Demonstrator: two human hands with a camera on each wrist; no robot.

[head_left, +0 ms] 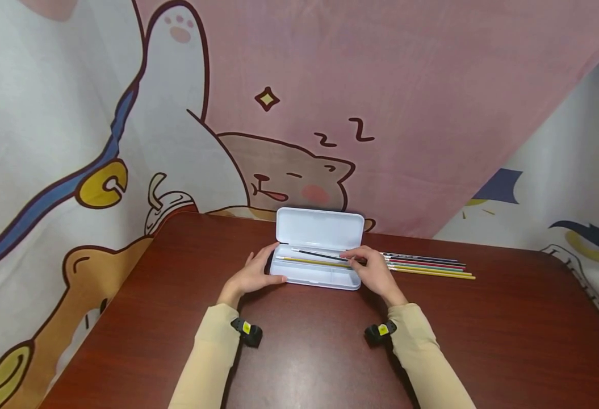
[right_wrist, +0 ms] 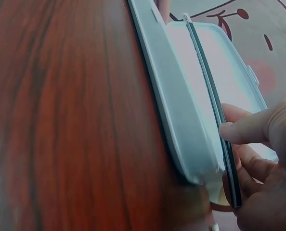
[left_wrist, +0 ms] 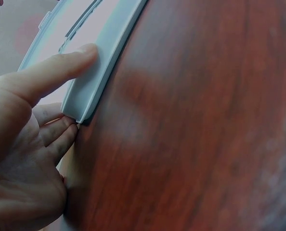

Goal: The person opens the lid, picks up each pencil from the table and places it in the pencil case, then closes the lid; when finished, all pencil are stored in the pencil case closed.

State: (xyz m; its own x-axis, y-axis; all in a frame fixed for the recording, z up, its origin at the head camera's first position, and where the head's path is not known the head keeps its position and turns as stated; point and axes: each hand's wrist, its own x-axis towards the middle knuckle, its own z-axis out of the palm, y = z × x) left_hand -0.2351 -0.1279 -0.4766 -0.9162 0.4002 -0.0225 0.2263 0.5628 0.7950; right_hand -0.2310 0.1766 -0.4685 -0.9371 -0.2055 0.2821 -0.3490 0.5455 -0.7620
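Observation:
A white pencil case (head_left: 304, 279) lies on the table, its lid (head_left: 319, 226) raised at the back. My left hand (head_left: 250, 276) holds the case's left end, thumb on the front side and the other fingers around the end. Between the thumb and fingers of my right hand (head_left: 373, 271) is a black pencil (right_wrist: 211, 91), pinched over the right part of the case. Its white eraser end points left. Inside the case lies a yellow pencil (head_left: 306, 261); the right hand hides its right end in the head view.
Several pencils (head_left: 432, 268) in yellow, red, green and dark colours lie side by side on the brown table (head_left: 299, 352), right of the case. A cartoon-printed cloth (head_left: 406, 113) hangs behind the table. Dark wrist cameras sit on both sleeves.

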